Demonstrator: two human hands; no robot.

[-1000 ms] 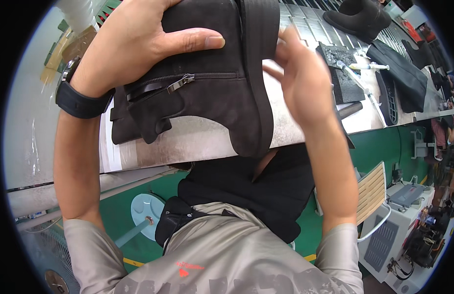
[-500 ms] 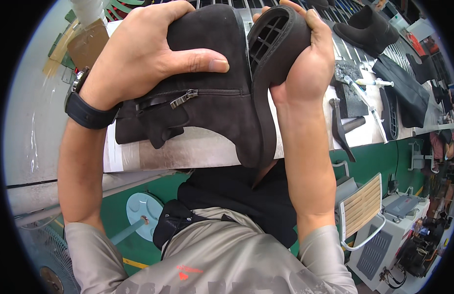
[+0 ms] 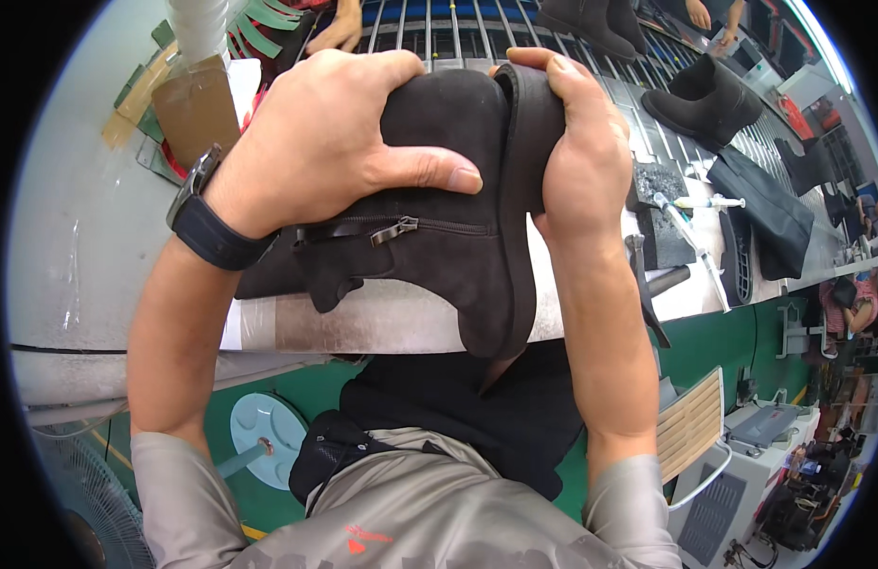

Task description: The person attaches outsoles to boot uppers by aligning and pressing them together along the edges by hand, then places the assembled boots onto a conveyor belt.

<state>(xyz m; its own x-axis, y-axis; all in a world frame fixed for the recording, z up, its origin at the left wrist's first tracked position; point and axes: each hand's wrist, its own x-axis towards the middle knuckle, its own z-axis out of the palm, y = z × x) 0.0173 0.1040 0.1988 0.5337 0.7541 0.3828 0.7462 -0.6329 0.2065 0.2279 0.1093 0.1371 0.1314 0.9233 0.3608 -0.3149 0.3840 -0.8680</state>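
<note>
Now that the sole's (image 3: 520, 261) gaping heel end has swung in close to the boot (image 3: 444, 261), whose toe reaches the counter's (image 3: 373, 318) near edge, both appear nearly matched — left hand (image 3: 316, 142) clasping the boot, right hand (image 3: 588, 156) cupping the sole.

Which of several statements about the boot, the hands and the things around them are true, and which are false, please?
1. The left hand holds the upper of the dark boot. True.
2. The right hand hangs away from the boot. False: it is wrapped around the sole.
3. A zipper runs along the boot's side. True.
4. The wristwatch is on the right wrist. False: it is on the left.
5. A wood-slatted chair stands at the picture's right. True.
</note>
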